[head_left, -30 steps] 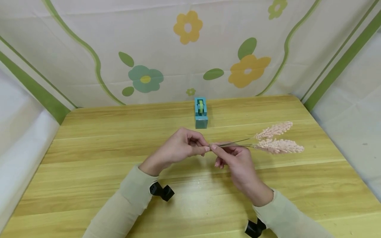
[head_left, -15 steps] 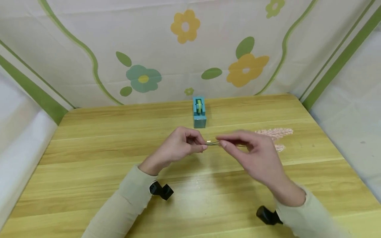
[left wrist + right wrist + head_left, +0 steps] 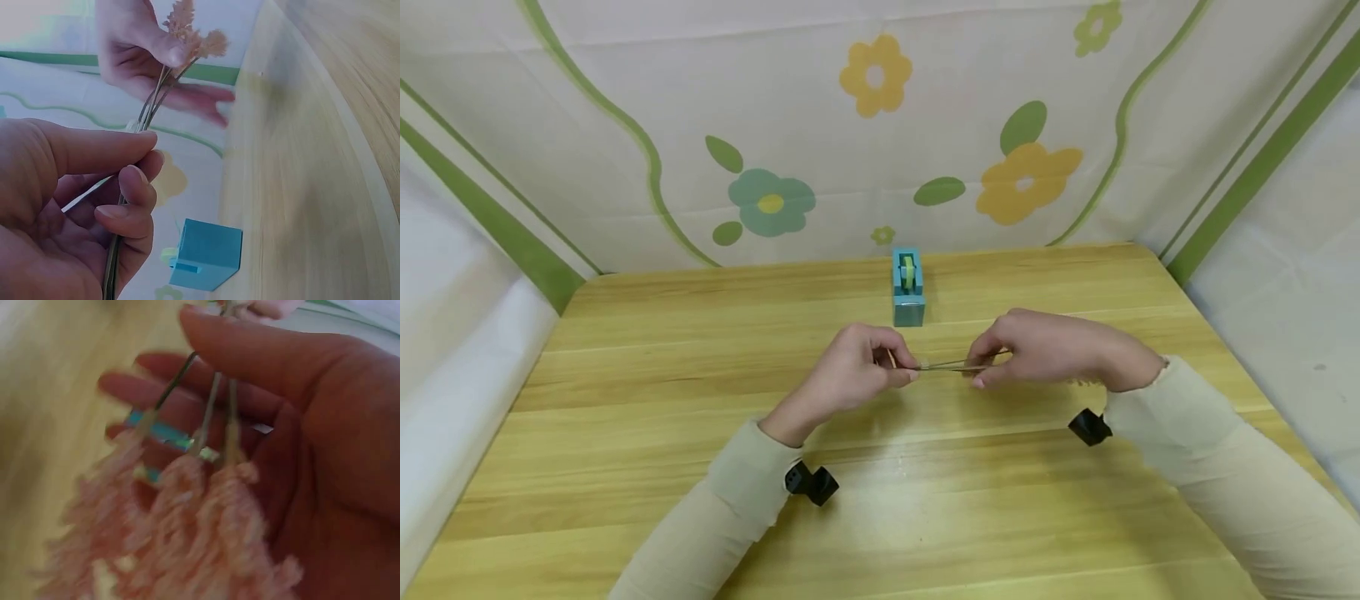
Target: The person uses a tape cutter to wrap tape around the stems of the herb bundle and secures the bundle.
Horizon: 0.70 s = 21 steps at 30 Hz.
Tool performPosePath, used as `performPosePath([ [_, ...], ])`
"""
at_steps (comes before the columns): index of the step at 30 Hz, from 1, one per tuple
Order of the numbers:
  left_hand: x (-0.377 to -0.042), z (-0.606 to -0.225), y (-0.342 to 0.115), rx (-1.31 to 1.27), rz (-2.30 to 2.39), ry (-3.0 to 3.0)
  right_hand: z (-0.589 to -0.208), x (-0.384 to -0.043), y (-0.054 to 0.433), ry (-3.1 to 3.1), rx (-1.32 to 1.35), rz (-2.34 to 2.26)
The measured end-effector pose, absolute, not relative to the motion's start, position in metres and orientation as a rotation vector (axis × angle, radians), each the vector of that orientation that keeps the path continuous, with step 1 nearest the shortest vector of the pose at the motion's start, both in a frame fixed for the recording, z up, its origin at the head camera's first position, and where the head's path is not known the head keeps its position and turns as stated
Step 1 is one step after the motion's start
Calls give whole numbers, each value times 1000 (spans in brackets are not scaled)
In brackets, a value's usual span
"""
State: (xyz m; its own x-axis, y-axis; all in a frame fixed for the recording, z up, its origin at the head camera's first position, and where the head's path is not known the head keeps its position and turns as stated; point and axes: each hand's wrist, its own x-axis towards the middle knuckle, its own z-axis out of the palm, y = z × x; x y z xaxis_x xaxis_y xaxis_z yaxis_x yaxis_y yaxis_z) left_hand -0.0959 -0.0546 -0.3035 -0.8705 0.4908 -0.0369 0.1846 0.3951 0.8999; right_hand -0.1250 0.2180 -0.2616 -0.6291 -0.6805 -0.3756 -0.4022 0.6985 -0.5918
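Observation:
My left hand [image 3: 853,371] pinches the thin stems [image 3: 946,365] of a small bunch of artificial flowers between thumb and fingers. The lower stem ends run down past its curled fingers in the left wrist view. Just beyond the fingertips, a small pale strip [image 3: 132,126] that looks like tape sits at the stems. My right hand [image 3: 1048,346] is around the stems farther right, its fingers loosely extended and its thumb across them. Fluffy pink flower heads [image 3: 228,512] hang by its palm in the right wrist view, blurred; the hand hides most of them from the head view.
A blue tape dispenser [image 3: 908,308] with a yellow-green roll stands behind the hands on the wooden table [image 3: 715,333]. A white cloth [image 3: 850,150] printed with flowers rises along the table's back edge.
My right hand has moved right along the stems, away from the left fingertips, and turned over so that its back covers the flower heads. My left hand has kept its pinch.

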Motion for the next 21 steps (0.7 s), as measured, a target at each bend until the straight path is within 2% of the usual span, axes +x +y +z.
performPosePath([
  [4,-96,-303,-55,577,1428,2372,-272,-127,226,2280,-784,-725],
  [8,-96,-303,-57,578,1315,2363,-279,-121,229,2370,-862,-745],
  [13,-96,-303,-66,620,1171,2280,-283,-107,233,2559,-990,-631],
  [21,-94,-304,-74,696,1219,2295,-284,-84,227,2854,-1187,-293],
])
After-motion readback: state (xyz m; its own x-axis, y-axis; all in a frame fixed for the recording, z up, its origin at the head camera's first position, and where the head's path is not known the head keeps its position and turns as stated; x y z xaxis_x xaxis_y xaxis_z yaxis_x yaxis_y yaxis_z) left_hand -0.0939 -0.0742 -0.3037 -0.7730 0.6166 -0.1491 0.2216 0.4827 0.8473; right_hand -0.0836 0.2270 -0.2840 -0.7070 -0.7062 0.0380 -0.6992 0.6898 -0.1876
